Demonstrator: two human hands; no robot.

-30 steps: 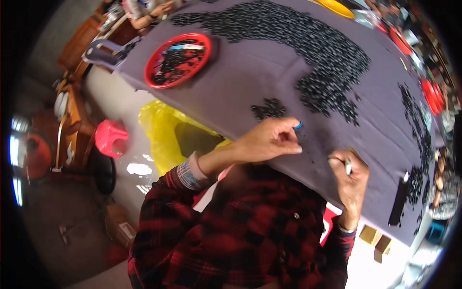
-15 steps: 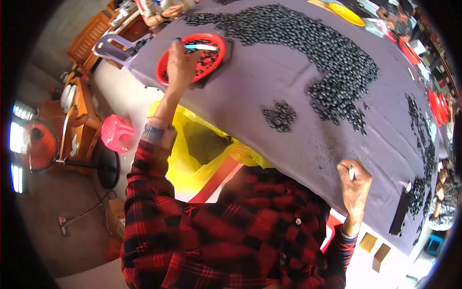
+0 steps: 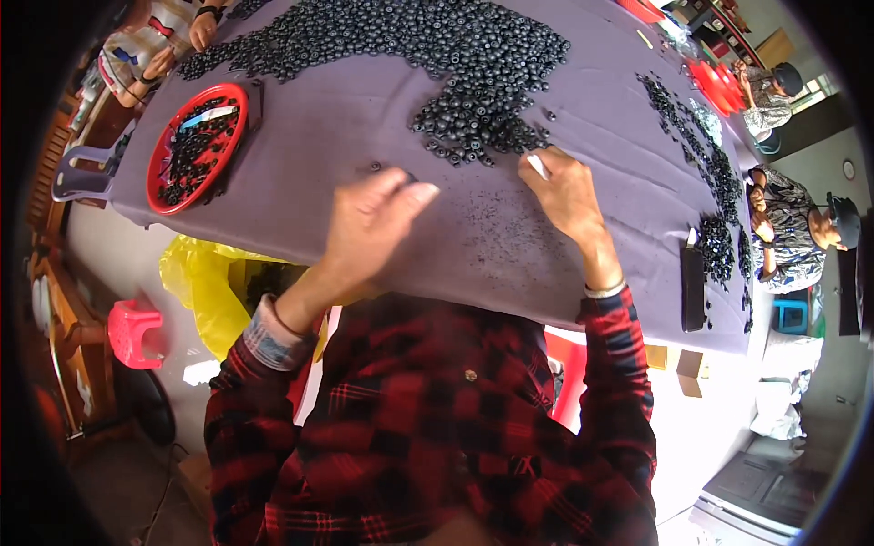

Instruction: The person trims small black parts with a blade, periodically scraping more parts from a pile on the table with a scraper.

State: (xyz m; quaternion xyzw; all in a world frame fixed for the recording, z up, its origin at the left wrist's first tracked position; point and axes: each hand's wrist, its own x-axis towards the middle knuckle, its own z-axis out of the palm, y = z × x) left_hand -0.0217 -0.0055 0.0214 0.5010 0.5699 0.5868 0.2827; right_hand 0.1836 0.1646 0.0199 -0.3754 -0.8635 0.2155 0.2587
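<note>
My left hand (image 3: 373,227) hovers over the purple cloth-covered table (image 3: 510,246), fingers extended and apart, holding nothing I can see. Two loose black pieces (image 3: 375,166) lie just beyond its fingertips. My right hand (image 3: 566,189) grips a small white stick-like tool (image 3: 537,166), its tip at the near edge of a large heap of small round black pieces (image 3: 473,64). A red round tray (image 3: 157,182) with black pieces and a pale tool in it sits at the table's left end.
A yellow plastic bag (image 3: 205,291) hangs below the table's near edge. A pink stool (image 3: 135,332) stands on the floor at left. Other people sit at the far left corner (image 3: 164,45) and the right side (image 3: 792,227). More black pieces (image 3: 706,182) trail along the right.
My left hand went out to the red tray, then came back to the table's middle, now open. My right hand moved forward with the white tool to the heap's edge.
</note>
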